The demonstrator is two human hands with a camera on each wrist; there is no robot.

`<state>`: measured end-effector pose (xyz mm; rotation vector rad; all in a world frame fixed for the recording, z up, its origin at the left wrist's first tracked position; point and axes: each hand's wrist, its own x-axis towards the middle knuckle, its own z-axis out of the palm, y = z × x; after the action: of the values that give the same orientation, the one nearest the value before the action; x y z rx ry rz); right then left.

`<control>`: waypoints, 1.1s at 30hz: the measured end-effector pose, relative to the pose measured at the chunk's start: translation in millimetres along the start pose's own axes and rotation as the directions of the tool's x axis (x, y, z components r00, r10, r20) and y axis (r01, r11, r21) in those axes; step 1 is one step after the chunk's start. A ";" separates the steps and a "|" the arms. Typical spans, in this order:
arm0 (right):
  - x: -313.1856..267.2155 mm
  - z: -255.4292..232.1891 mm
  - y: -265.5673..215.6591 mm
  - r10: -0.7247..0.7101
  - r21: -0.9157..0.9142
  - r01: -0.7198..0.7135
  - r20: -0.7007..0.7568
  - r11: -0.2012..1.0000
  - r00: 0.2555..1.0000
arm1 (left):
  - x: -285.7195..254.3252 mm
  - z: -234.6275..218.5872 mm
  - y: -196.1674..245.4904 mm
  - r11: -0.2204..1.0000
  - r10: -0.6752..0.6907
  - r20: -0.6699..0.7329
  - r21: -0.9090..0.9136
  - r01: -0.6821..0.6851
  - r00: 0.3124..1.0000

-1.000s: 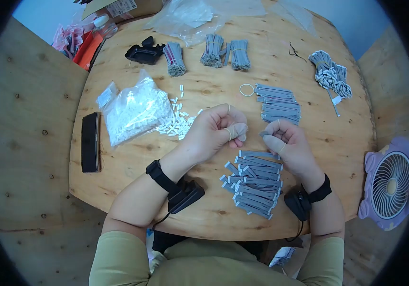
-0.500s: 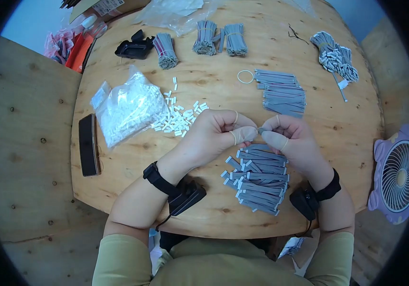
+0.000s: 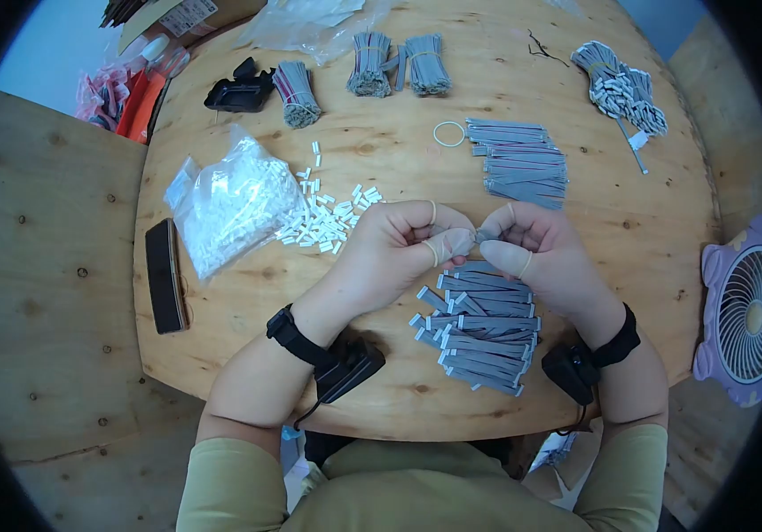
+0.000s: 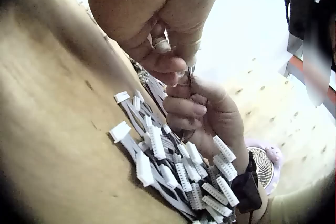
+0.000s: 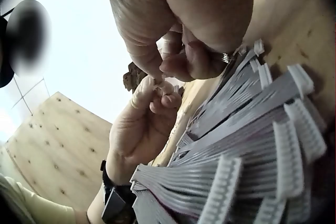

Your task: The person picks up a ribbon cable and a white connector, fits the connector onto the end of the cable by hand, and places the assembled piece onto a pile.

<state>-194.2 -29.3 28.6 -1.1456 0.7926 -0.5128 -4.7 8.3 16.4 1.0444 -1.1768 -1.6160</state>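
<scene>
In the head view the left hand (image 3: pixel 399 244) and right hand (image 3: pixel 545 257) meet fingertip to fingertip above a pile of grey ribbon cables (image 3: pixel 487 332) with white connectors. Pale covers sit on several fingertips. The right thumb and forefinger pinch a short grey cable, mostly hidden; its thin wires (image 4: pixel 191 71) show in the left wrist view. Between the left fingertips is a small pale piece (image 4: pixel 182 73), too covered to make out fully. The right wrist view shows cable ends (image 5: pixel 227 57) beside the right hand's curled fingers.
Loose white connectors (image 3: pixel 323 222) lie beside a full plastic bag (image 3: pixel 243 208); a phone (image 3: pixel 164 277) is at left. Behind are a cable stack (image 3: pixel 523 164), a rubber ring (image 3: pixel 448 134), tied bundles (image 3: pixel 427 66) and a black holder (image 3: pixel 241 91). A fan (image 3: pixel 740 315) stands right.
The hands, apart a second ago, have come together until their fingertips meet. The table's things have shifted in the head view as the camera moved.
</scene>
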 end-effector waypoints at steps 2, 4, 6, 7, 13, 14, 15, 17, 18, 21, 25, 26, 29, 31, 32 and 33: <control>0.6 -0.5 1.8 -0.030 0.046 0.029 0.024 0.999 0.999 | 0.3 -0.9 -1.4 1.000 -0.004 -0.009 0.010 0.004 1.000; 1.5 -1.1 4.1 -0.065 0.055 0.063 0.036 0.996 0.997 | 0.5 -1.2 -2.3 1.000 -0.002 -0.012 0.006 0.002 1.000; 1.6 -0.2 3.2 -0.071 0.072 0.069 0.037 0.995 0.997 | 1.0 -1.1 -2.7 1.000 0.005 -0.007 -0.012 -0.005 1.000; 1.5 0.2 2.1 -0.074 0.080 0.071 0.038 0.994 0.997 | 1.2 -1.2 -3.2 1.000 0.010 -0.003 -0.017 -0.010 1.000; 1.7 -0.8 2.0 -0.003 0.011 0.004 -0.017 1.000 1.000 | 0.8 1.3 -2.9 0.999 0.001 0.009 -0.040 0.000 1.000; 1.5 -0.7 1.9 -0.002 0.010 0.002 -0.028 1.000 1.000 | 0.8 1.9 -2.7 0.998 -0.004 0.011 -0.068 0.005 1.000; 1.1 -0.5 1.3 0.000 0.009 0.000 -0.039 1.000 0.999 | 0.7 2.1 -2.7 0.995 -0.008 0.014 -0.095 0.010 1.000; 0.7 -1.4 1.9 0.001 0.014 -0.001 -0.047 1.000 0.999 | 1.1 1.3 -2.2 0.986 -0.029 0.010 -0.164 0.030 1.000; 0.7 -3.1 2.9 0.001 0.021 0.000 -0.045 1.000 0.999 | 1.5 0.5 -1.9 0.979 -0.039 0.009 -0.198 0.040 0.999; -0.8 -1.2 -0.9 0.011 0.012 -0.010 -0.057 1.000 0.998 | 1.7 -2.4 -2.4 0.926 -0.082 0.047 -0.367 0.093 0.996; -1.9 -3.4 -0.2 0.017 0.018 -0.016 -0.022 1.000 1.000 | 2.1 -4.7 -1.7 0.912 -0.126 0.079 -0.383 0.146 0.989; -1.9 -3.5 -0.1 0.011 0.020 -0.011 -0.009 1.000 1.000 | 1.9 -4.4 -2.1 0.904 -0.131 0.080 -0.399 0.152 0.988; -2.5 -2.5 -1.0 0.000 0.017 0.000 0.015 1.000 1.000 | 1.6 -2.5 -2.2 0.891 -0.142 0.090 -0.422 0.167 0.986; -2.7 -1.1 -1.6 0.001 0.000 -0.001 0.010 1.000 1.000 | 1.2 -1.6 -2.1 0.890 -0.144 0.099 -0.422 0.173 0.985; -2.4 -1.6 -0.2 -0.005 0.010 0.005 0.018 1.000 1.000 | 1.1 -1.4 -2.0 0.891 -0.142 0.104 -0.419 0.173 0.984; -2.0 -2.8 1.8 -0.011 0.019 0.010 0.026 1.000 1.000 | 1.0 -1.3 -1.9 0.893 -0.141 0.110 -0.416 0.174 0.984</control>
<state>-197.7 -29.0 27.0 -1.1371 0.7580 -0.5125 -4.1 7.4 14.2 0.8127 -0.7465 -1.9457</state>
